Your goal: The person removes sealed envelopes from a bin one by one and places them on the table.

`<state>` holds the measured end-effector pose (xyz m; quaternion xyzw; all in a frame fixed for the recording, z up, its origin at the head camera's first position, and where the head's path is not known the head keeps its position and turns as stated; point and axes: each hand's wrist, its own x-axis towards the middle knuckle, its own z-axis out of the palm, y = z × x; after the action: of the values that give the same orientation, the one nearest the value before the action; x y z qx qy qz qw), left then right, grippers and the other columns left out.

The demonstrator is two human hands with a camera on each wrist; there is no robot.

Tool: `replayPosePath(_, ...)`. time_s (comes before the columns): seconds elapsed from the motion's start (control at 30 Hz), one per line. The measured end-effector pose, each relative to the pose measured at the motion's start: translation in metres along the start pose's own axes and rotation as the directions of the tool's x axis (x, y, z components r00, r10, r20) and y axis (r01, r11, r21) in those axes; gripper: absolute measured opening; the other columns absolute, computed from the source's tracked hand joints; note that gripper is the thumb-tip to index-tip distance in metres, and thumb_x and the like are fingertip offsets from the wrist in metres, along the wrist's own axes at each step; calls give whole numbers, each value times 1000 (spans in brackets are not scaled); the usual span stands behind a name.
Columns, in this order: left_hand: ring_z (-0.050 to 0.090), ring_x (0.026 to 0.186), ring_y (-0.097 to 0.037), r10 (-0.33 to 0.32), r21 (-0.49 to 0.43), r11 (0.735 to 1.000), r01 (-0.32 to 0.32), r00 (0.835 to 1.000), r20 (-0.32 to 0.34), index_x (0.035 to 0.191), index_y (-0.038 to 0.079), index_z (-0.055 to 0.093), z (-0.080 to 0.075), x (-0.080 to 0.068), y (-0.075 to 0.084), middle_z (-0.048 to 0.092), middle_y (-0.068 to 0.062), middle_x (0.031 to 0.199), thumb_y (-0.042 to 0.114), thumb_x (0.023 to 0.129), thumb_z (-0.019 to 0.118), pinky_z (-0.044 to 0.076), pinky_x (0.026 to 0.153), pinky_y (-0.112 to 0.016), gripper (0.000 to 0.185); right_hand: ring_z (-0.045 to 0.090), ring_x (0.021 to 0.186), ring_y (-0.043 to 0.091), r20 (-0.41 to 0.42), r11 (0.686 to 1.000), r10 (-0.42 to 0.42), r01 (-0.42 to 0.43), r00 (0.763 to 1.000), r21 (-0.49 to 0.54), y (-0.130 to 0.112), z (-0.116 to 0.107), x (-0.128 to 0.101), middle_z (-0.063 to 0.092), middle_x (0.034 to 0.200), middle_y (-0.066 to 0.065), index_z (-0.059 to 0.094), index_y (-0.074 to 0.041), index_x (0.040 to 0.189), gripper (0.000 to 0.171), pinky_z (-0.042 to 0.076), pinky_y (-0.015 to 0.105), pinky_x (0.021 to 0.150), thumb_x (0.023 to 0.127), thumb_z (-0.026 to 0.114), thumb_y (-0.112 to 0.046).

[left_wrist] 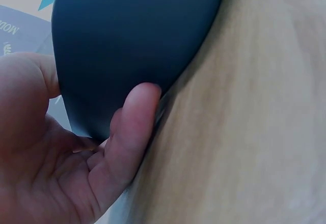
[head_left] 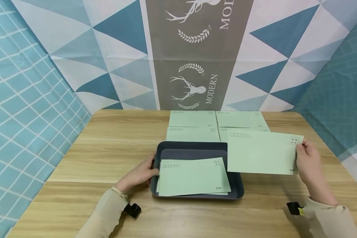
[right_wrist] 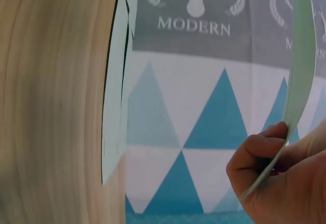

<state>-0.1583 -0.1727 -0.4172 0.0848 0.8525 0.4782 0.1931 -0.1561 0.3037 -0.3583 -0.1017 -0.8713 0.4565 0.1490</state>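
Observation:
A pale green envelope (head_left: 264,153) is held up by its right end in my right hand (head_left: 310,162), thumb on its face and fingers curled behind. The right wrist view shows that envelope (right_wrist: 301,56) edge-on, raised off the table. My left hand (head_left: 139,173) grips the left side of a dark grey tray (head_left: 193,145), thumb at the rim. In the left wrist view the tray's outer wall (left_wrist: 127,35) lies between thumb and fingers. Inside the tray is a loose stack of green envelopes (head_left: 193,178), printed with small boxes at the top left.
Behind the tray, green envelopes lie in two rows of two; one is the back left envelope (head_left: 193,119). The held envelope partly covers the front right one (head_left: 223,134). A patterned cloth (head_left: 125,66) hangs past the far edge of the wooden table (head_left: 107,148).

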Motion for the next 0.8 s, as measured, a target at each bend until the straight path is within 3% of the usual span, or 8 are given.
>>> replayPosePath(0.27,52,46,-19,-5,-37,999,5,1000,12,145,6,10,-1,-5,3,58,-18,89,8,83,50,49,43,-36,75,34,80,-9,42,999,45,-43,998,-27,19,-7,11,37,117,30,26,20,131,49,33,5,60,96,18,-14)
replayPosePath(0.8,53,48,-19,18,0,1000,-18,1000,9,145,5,9,-3,-2,0,56,-18,91,9,81,50,49,43,-35,77,37,71,-2,113,985,119,-104,986,-135,46,-16,20,37,116,34,27,20,127,49,36,12,55,96,17,-16)
